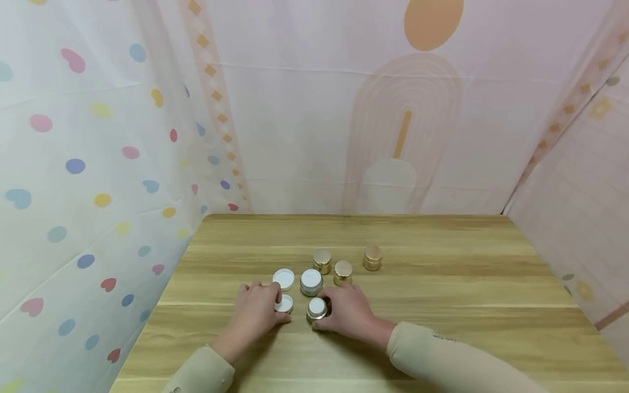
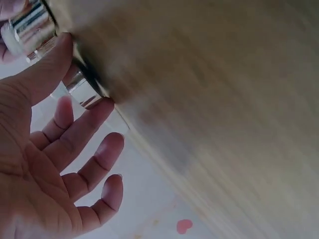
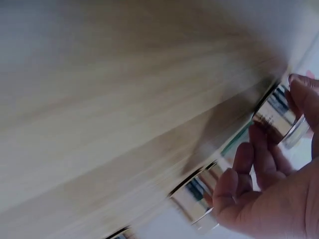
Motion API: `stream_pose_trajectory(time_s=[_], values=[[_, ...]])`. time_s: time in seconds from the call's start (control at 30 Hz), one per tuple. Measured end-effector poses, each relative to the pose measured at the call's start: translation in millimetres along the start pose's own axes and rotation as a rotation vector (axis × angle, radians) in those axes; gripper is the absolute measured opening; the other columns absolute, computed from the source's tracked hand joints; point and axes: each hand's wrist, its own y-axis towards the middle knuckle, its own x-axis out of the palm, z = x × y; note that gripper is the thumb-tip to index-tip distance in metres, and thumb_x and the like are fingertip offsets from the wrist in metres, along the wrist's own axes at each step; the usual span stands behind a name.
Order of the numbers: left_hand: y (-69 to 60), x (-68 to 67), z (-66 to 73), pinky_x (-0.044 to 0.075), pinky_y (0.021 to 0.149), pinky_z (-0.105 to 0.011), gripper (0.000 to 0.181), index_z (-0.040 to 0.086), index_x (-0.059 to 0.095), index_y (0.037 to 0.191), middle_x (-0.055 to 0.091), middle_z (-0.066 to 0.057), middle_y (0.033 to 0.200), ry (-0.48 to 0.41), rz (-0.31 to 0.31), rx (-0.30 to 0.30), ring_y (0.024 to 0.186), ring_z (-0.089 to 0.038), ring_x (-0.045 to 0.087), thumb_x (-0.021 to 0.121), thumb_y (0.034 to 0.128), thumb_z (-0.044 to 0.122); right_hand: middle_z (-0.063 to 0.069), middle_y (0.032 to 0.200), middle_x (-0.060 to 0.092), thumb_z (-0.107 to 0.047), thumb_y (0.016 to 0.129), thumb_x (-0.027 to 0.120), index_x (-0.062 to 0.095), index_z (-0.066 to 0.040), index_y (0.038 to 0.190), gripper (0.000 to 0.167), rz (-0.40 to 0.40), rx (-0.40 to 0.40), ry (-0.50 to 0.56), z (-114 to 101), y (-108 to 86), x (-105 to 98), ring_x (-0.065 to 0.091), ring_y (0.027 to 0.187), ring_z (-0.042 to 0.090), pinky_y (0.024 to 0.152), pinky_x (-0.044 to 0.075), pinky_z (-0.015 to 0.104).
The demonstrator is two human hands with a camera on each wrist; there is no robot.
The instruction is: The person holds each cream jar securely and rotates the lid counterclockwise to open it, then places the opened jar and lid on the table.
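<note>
My left hand (image 1: 257,308) pinches a small gold-sided lid (image 1: 285,304) between thumb and index finger; its white inside faces up. In the left wrist view the shiny side of this lid (image 2: 82,90) shows between the digits, while the other fingers spread loosely. To its right, my right hand (image 1: 350,312) grips a small gold jar (image 1: 316,309) with a white top. The right wrist view has the jar's metallic side (image 3: 276,114) between thumb and fingers, its base near the tabletop. Both things are low over or on the wood; exact contact is hard to tell.
Just beyond the hands are a larger open-looking jar (image 1: 312,282) with a white top and a round white lid (image 1: 283,279). Farther back stand three closed gold jars (image 1: 322,261), (image 1: 343,272), (image 1: 372,257). Patterned curtains (image 1: 295,136) border the wooden table (image 1: 442,262).
</note>
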Motion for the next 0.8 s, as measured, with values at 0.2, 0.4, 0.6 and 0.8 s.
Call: stream_pose_trajectory(time_s=[0.2, 0.4, 0.6, 0.8], values=[[6.0, 3.6, -0.8, 0.040, 0.077, -0.042, 0.055, 0.018, 0.056, 0.076, 0.065, 0.005, 0.072, 0.026, -0.003, -0.017, 0.073, -0.019, 0.053, 0.100, 0.0627, 0.050, -0.009, 0.082, 0.074, -0.055, 0.060, 0.099, 0.073, -0.021, 0.086, 0.050, 0.058, 0.046, -0.063, -10.1, 9.2, 10.9, 0.062, 0.086, 0.016, 0.078, 0.052, 0.037], [7.2, 4.7, -2.2, 0.041, 0.076, -0.044, 0.057, 0.018, 0.054, 0.074, 0.063, 0.004, 0.070, 0.024, 0.024, 0.004, 0.073, -0.020, 0.055, 0.101, 0.0606, 0.048, -0.011, 0.069, 0.063, -0.049, 0.068, 0.097, 0.065, -0.021, 0.073, 0.042, 0.061, 0.064, -0.057, -10.3, 10.1, 12.3, 0.055, 0.075, 0.013, 0.067, 0.045, 0.031], [5.4, 0.2, -5.5, 0.041, 0.077, -0.045, 0.058, 0.018, 0.051, 0.071, 0.058, 0.005, 0.066, 0.003, 0.046, 0.003, 0.071, -0.020, 0.056, 0.099, 0.0634, 0.050, -0.013, 0.069, 0.062, -0.039, 0.075, 0.095, 0.062, -0.022, 0.074, 0.037, 0.080, -0.003, -0.032, 8.3, 1.9, -2.8, 0.054, 0.067, 0.006, 0.063, 0.044, 0.026], [1.3, -10.5, -4.4, 0.046, 0.082, -0.043, 0.050, 0.022, 0.050, 0.068, 0.047, 0.011, 0.057, -0.061, 0.105, 0.092, 0.058, -0.010, 0.047, 0.087, 0.0831, 0.052, 0.001, 0.085, 0.064, -0.030, 0.080, 0.096, 0.061, -0.011, 0.095, 0.043, 0.125, 0.205, 0.126, 36.0, -1.1, -26.0, 0.053, 0.073, 0.011, 0.065, 0.046, 0.029]])
